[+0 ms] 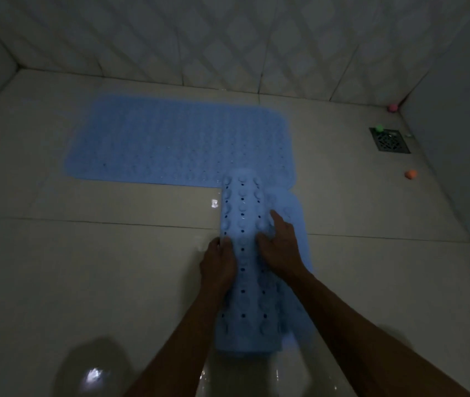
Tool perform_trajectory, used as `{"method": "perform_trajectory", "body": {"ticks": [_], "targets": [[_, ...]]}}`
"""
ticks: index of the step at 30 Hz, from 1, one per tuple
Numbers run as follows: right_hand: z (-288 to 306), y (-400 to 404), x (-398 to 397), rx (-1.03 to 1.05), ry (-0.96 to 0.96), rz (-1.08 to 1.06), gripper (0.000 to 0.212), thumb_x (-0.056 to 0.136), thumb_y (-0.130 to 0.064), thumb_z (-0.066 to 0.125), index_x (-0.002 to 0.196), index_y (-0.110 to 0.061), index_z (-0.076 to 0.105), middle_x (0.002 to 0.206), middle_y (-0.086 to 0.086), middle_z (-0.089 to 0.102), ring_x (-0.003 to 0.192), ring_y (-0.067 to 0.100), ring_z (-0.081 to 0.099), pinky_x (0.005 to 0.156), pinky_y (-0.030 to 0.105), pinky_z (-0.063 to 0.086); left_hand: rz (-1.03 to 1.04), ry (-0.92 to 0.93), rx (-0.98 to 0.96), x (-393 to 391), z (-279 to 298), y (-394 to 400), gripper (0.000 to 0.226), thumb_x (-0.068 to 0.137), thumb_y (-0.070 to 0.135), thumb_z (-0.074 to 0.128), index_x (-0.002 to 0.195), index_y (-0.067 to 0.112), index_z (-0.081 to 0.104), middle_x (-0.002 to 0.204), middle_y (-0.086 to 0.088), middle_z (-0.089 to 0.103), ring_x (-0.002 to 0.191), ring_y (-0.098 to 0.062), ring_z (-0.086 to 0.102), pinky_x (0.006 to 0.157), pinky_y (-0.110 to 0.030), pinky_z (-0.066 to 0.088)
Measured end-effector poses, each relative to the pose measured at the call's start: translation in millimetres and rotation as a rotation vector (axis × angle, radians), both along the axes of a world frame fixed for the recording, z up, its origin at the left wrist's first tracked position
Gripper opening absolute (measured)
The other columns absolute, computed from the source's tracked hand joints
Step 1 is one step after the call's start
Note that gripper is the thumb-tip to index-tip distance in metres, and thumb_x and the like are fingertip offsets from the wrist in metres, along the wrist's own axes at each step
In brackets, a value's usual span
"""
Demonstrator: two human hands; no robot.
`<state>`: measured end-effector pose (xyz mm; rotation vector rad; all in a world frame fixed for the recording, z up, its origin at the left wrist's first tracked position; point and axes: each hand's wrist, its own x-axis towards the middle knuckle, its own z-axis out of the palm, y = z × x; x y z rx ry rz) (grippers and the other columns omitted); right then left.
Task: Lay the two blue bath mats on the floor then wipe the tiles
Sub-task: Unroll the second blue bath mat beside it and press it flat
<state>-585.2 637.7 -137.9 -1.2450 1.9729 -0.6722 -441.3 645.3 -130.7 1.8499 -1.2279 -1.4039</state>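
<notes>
One blue bath mat (pixel 176 138) lies flat on the tiled floor near the back wall. A second blue mat (pixel 246 296), studded with suction cups and holes, lies rolled or folded lengthwise in front of it, its far end overlapping the first mat's near right corner. My left hand (pixel 218 260) grips the left edge of this folded mat. My right hand (pixel 281 245) rests on its right side with fingers spread over the fold. A flat part of the mat shows to the right under my right forearm.
A square metal floor drain (pixel 390 140) sits at the right, with a green ball (pixel 379 128) on its corner. A pink ball (pixel 392 107) lies in the back right corner and an orange ball (pixel 411 174) near the right wall. Tiled walls enclose three sides; the floor looks wet.
</notes>
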Motion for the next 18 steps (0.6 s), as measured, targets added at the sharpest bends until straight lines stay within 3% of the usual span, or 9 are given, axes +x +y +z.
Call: {"method": "perform_trajectory", "body": {"ticks": [2, 5, 10, 15, 18], "targets": [[19, 3, 20, 0.083, 0.030, 0.001, 0.078, 0.091, -0.060, 0.043, 0.157, -0.024, 0.025, 0.154, 0.015, 0.039, 0.138, 0.037, 0.040, 0.115, 0.052, 0.033, 0.002, -0.009, 0.027, 11, 0, 1, 0.057, 0.103, 0.055, 0.033, 0.142, 0.017, 0.051, 0.141, -0.012, 0.057, 0.126, -0.032, 0.054, 0.109, -0.047, 0.043], [31, 6, 47, 0.063, -0.075, -0.002, 0.072, 0.098, -0.052, 0.043, 0.160, -0.024, 0.017, 0.154, 0.014, 0.039, 0.136, 0.035, 0.045, 0.113, 0.044, 0.037, 0.025, -0.049, -0.003, 25, 4, 6, 0.058, 0.101, 0.057, 0.039, 0.143, 0.019, 0.050, 0.139, -0.010, 0.059, 0.125, -0.030, 0.056, 0.107, -0.042, 0.045], [29, -3, 64, 0.025, -0.014, -0.023, 0.060, 0.102, -0.042, 0.047, 0.156, -0.024, 0.027, 0.145, 0.018, 0.040, 0.124, 0.039, 0.051, 0.103, 0.045, 0.044, 0.049, -0.092, -0.040, 46, 17, 3, 0.053, 0.102, 0.052, 0.041, 0.139, 0.015, 0.052, 0.137, -0.010, 0.059, 0.123, -0.031, 0.056, 0.094, -0.027, 0.041], [24, -11, 79, 0.129, -0.137, 0.038, 0.069, 0.102, -0.051, 0.042, 0.159, -0.029, 0.012, 0.156, 0.020, 0.031, 0.138, 0.038, 0.040, 0.113, 0.046, 0.034, 0.047, -0.094, -0.083, 56, 23, 6, 0.049, 0.101, 0.053, 0.044, 0.140, 0.024, 0.051, 0.139, -0.004, 0.058, 0.125, -0.026, 0.055, 0.094, -0.025, 0.039], [24, -7, 83, 0.117, -0.177, 0.008, 0.068, 0.103, -0.050, 0.041, 0.160, -0.029, 0.009, 0.156, 0.020, 0.034, 0.135, 0.037, 0.045, 0.111, 0.047, 0.039, 0.044, -0.134, -0.102, 58, 24, 7, 0.044, 0.101, 0.049, 0.048, 0.138, 0.024, 0.054, 0.136, -0.003, 0.060, 0.123, -0.024, 0.057, 0.093, -0.023, 0.038]]}}
